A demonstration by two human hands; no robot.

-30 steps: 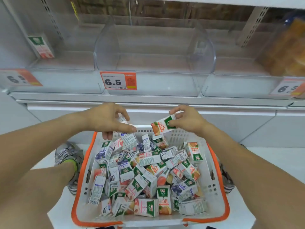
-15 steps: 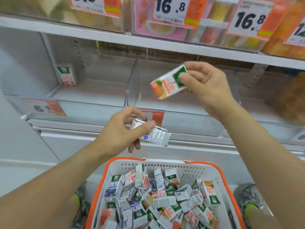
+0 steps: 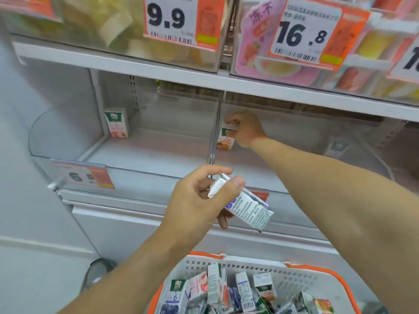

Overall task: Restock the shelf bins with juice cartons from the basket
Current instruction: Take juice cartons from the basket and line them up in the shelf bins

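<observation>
So the right hand (image 3: 246, 129) grips an upright orange carton (image 3: 226, 141) marked "08" at 12 o'clock. Left hand (image 3: 199, 200) pinches a blue-print carton (image 3: 247, 207), long axis pointing toward 4 o'clock; tag (image 3: 84, 176) at 9 reads "6.5".

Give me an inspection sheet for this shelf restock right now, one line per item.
Surface: clear shelf bin, bare apart from one carton.
Job's things: orange carton upright at the bin's back left; purple carton in hand; basket full of cartons.
Clutter: lone pink carton in the left bin.
Grippers: right hand grips the orange carton; left hand holds the purple carton.
Cables: nothing seen.
Surroundings: price tags on the upper shelf.
</observation>
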